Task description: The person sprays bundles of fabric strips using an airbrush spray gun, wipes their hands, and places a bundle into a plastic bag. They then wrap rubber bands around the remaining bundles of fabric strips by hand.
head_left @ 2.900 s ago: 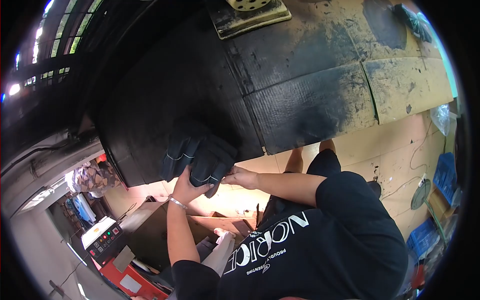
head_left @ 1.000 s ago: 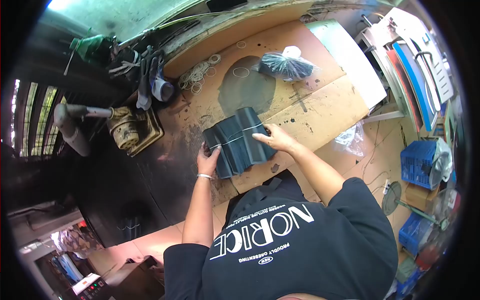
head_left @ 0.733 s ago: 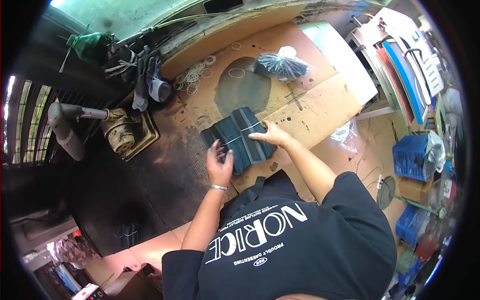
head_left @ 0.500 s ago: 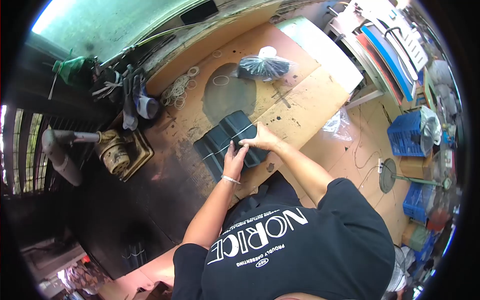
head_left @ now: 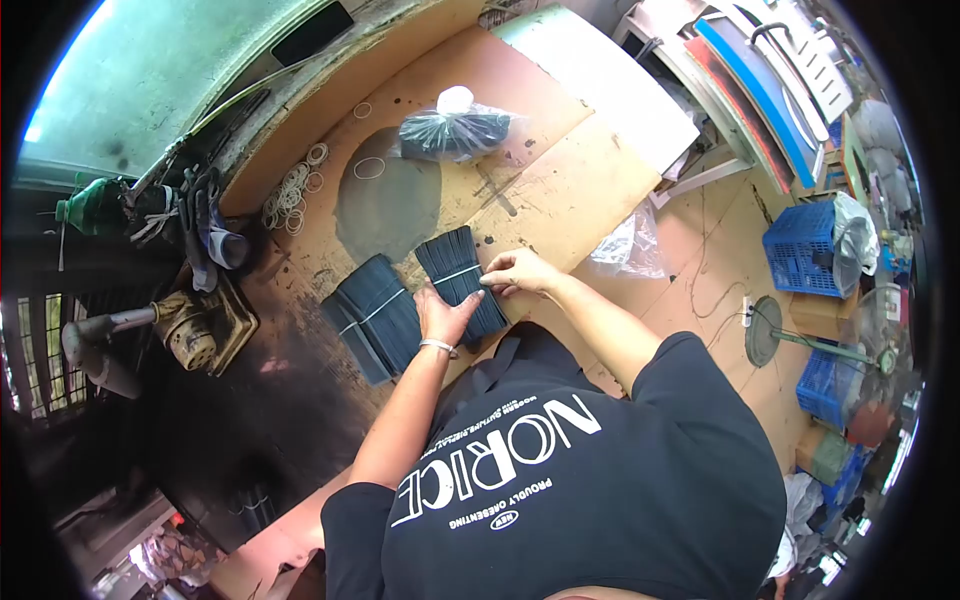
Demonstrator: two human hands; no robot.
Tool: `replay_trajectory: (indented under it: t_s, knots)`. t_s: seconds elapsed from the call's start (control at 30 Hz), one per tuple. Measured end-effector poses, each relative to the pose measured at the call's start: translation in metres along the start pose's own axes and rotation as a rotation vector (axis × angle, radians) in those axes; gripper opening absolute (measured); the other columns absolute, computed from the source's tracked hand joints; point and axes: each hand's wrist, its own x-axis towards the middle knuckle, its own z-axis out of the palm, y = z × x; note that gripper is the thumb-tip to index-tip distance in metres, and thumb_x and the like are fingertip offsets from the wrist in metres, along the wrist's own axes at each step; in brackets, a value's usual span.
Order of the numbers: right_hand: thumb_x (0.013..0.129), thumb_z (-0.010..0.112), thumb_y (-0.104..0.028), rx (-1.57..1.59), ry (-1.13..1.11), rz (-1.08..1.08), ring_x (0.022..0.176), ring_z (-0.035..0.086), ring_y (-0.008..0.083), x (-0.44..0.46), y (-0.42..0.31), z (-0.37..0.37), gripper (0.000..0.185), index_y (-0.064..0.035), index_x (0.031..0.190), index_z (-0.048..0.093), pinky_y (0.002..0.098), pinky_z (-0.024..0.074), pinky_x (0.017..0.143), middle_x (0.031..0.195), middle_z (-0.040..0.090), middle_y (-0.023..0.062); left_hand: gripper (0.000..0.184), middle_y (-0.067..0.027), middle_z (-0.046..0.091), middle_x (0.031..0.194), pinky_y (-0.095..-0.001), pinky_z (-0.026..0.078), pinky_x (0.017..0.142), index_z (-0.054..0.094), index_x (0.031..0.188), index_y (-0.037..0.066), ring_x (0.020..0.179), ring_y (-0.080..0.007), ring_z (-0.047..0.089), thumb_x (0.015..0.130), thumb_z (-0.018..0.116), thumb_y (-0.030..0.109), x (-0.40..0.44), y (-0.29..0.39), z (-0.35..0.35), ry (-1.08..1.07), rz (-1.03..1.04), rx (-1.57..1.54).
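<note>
Seeing loose bands (head_left: 287, 200) unused at ten o'clock and the wider dark stack (head_left: 366, 306) lying bound at nine. Clasping the narrower stack (head_left: 450, 256), near centre and also bound, with left hand (head_left: 443, 315), thumb lying over its face. Pinching its three-o'clock edge with right hand (head_left: 524, 272), thumb and fingers together; not telling whether catching its band (head_left: 456, 273) or leaving anything unfinished.

Room over cardboard (head_left: 568, 178) at right; plastic bag (head_left: 490, 130) stands beyond (rings (head_left: 288, 197) lie flat); left bundle (head_left: 370, 310) flanks left hand (head_left: 440, 318).
</note>
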Motion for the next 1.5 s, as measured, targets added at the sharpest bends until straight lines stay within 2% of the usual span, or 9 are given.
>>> replay_trajectory:
  t_s: [0.17, 0.37, 0.7, 0.8, 0.9, 1.03, 1.3, 1.43, 1.5]
  knots:
    - [0.08, 0.075, -0.022, 0.003, -0.212, 0.092, 0.079, 0.067, 0.0146, 0.017, -0.009, -0.02, 0.033, 0.0001, 0.103, 0.064, 0.0269, 0.0565, 0.066, 0.092, 0.067, 0.0079, 0.12, -0.0307, 0.035, 0.135, -0.041, 0.034, 0.107, 0.021, 0.14, -0.013, 0.127, -0.0415, 0.037, 0.058, 0.085, 0.049, -0.007, 0.02, 0.021, 0.067, -0.148, 0.122]
    - [0.078, 0.077, -0.024, -0.284, -0.228, 0.011, 0.074, 0.066, 0.014, 0.014, -0.027, -0.017, 0.035, 0.0013, 0.097, 0.063, 0.0249, 0.0545, 0.061, 0.084, 0.066, 0.0068, 0.128, -0.03, 0.034, 0.136, -0.0419, 0.033, 0.108, 0.016, 0.142, -0.01, 0.128, -0.0409, 0.037, 0.055, 0.086, 0.052, -0.006, 0.018, 0.03, 0.092, -0.19, 0.141]
    - [0.077, 0.078, -0.024, -0.083, -0.421, 0.076, 0.075, 0.065, 0.0129, 0.03, -0.02, -0.036, 0.039, 0.0002, 0.103, 0.063, 0.0253, 0.0532, 0.058, 0.085, 0.066, 0.0058, 0.132, -0.0293, 0.034, 0.137, -0.0413, 0.033, 0.107, 0.013, 0.143, -0.009, 0.128, -0.0401, 0.037, 0.052, 0.086, 0.054, -0.006, 0.022, 0.026, 0.075, -0.205, 0.125]
    - [0.076, 0.074, -0.024, -0.356, -0.328, -0.125, 0.075, 0.067, 0.0196, 0.035, -0.016, -0.035, 0.033, -0.001, 0.097, 0.064, 0.0314, 0.0535, 0.058, 0.084, 0.068, 0.0095, 0.126, -0.0282, 0.036, 0.135, -0.0429, 0.035, 0.106, 0.015, 0.143, -0.008, 0.125, -0.0404, 0.039, 0.055, 0.086, 0.048, -0.005, 0.013, 0.034, 0.123, -0.184, 0.163]
    - [0.074, 0.068, -0.025, -1.073, 0.003, -0.45, 0.075, 0.067, 0.0303, 0.002, -0.047, -0.007, 0.028, -0.0023, 0.09, 0.063, 0.0398, 0.0533, 0.062, 0.083, 0.068, 0.0152, 0.121, -0.0267, 0.039, 0.132, -0.0444, 0.036, 0.104, 0.016, 0.143, -0.007, 0.123, -0.04, 0.041, 0.056, 0.086, 0.041, -0.005, 0.037, 0.04, 0.151, -0.324, 0.238]
    - [0.075, 0.061, -0.02, -1.16, 0.175, -0.39, 0.082, 0.067, 0.0344, 0.015, -0.034, 0.011, 0.021, -0.0033, 0.088, 0.065, 0.0451, 0.0541, 0.073, 0.085, 0.068, 0.0182, 0.114, -0.0242, 0.042, 0.127, -0.0461, 0.037, 0.1, 0.016, 0.143, -0.005, 0.12, -0.0384, 0.043, 0.06, 0.082, 0.039, -0.005, 0.043, 0.054, 0.257, -0.348, 0.316]
    - [0.079, 0.059, -0.013, -0.71, 0.416, -0.9, 0.071, 0.065, 0.0341, 0.029, 0.006, 0.011, 0.014, -0.0047, 0.083, 0.068, 0.0429, 0.0527, 0.063, 0.076, 0.067, 0.0164, 0.103, -0.0268, 0.047, 0.125, -0.0466, 0.04, 0.099, 0.028, 0.137, -0.009, 0.117, -0.0385, 0.048, 0.059, 0.08, 0.035, 0.002, 0.034, 0.042, 0.317, -0.328, 0.072]
    - [0.081, 0.062, -0.007, -0.152, 0.247, -0.765, 0.076, 0.068, 0.0195, 0.01, -0.026, 0.018, 0.019, 0.0, 0.097, 0.069, 0.0294, 0.0529, 0.067, 0.085, 0.07, 0.0147, 0.082, -0.0219, 0.058, 0.114, -0.0373, 0.049, 0.087, 0.04, 0.128, -0.012, 0.101, -0.0261, 0.06, 0.064, 0.079, 0.023, 0.016, -0.02, 0.039, 0.259, -0.328, -0.539]
    - [0.085, 0.064, -0.008, 0.191, 0.068, -0.476, 0.083, 0.064, 0.0123, 0.013, -0.028, 0.019, 0.027, 0.0021, 0.11, 0.064, 0.0252, 0.0506, 0.073, 0.094, 0.07, 0.0099, 0.072, -0.0155, 0.062, 0.106, -0.031, 0.053, 0.077, 0.038, 0.129, -0.012, 0.09, -0.0196, 0.063, 0.072, 0.075, 0.011, 0.007, 0.014, 0.015, 0.104, -0.367, -0.769]
